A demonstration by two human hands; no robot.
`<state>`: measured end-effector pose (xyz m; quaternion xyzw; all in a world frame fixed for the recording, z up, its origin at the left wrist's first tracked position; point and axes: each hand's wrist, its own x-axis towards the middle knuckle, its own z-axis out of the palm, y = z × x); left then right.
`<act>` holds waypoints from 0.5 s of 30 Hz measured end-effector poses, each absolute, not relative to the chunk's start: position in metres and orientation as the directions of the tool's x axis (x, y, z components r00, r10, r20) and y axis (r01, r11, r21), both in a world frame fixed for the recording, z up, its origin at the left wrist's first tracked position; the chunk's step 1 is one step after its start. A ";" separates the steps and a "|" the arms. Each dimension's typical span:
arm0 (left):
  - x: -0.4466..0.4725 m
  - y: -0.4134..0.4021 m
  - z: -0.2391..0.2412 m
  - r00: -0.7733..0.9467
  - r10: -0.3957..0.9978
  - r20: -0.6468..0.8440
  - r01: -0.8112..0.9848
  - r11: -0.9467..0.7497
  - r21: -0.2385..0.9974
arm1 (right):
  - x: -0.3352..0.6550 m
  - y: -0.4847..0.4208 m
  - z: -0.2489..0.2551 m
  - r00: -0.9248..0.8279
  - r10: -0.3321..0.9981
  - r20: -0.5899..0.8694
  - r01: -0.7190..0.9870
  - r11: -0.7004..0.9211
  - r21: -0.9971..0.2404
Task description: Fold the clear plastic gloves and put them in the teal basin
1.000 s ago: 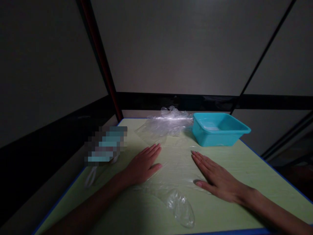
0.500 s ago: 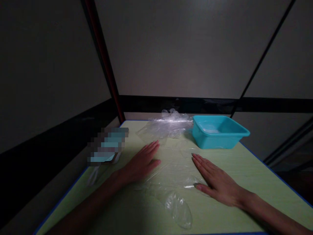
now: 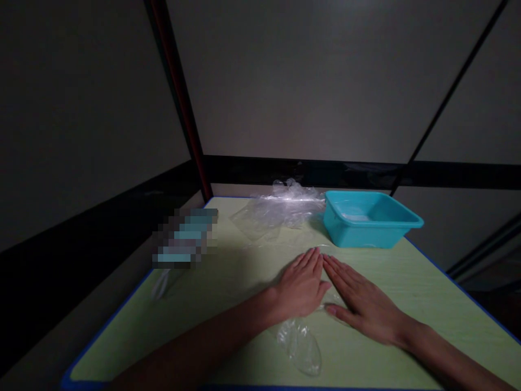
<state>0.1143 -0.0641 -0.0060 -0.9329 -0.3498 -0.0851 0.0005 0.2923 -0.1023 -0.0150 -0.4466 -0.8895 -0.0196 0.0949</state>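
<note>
Head view, and the green surface (image 3: 228,260) holds steady for us, the turquoise tub (image 3: 362,233) parked at its far right with crumpled clear plastic (image 3: 280,212) just beside it. Here's the big change: our left hand (image 3: 303,285) has swept in from the left, and it now lies right beside our right hand (image 3: 362,298), which has barely moved! Both stay flat, palms down, fingers straight, clamped on nothing. The clear plastic film (image 3: 300,347) lies beneath and between them, its rounded end poking out below the left hand, much where it was. For the work, we judge, the open stretch between the hands has now been stroked across.

Now for what we can't see. The film's middle is hidden under our hands, and its left border fades into the surface, so we can't tell whether it shifted. The left forearm (image 3: 211,338) runs off the bottom. The blocked-out item (image 3: 185,239) at far left is unreadable; only its pale strap (image 3: 160,283) shows. Fingertips touching or just apart? We can't call it.
</note>
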 end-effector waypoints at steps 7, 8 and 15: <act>0.084 -0.056 -0.006 0.726 0.668 0.165 0.661 -0.743 0.105 | 0.293 -0.103 -0.014 -0.579 0.798 0.168 0.805 0.592 -0.043; 0.077 -0.054 -0.006 0.711 0.683 0.167 0.676 -0.730 0.105 | 0.293 -0.103 -0.014 -0.579 0.798 0.166 0.804 0.593 -0.043; 0.018 -0.041 -0.005 0.672 0.728 0.135 0.723 -0.684 0.097 | 0.295 -0.104 -0.013 -0.573 0.805 0.152 0.810 0.585 -0.044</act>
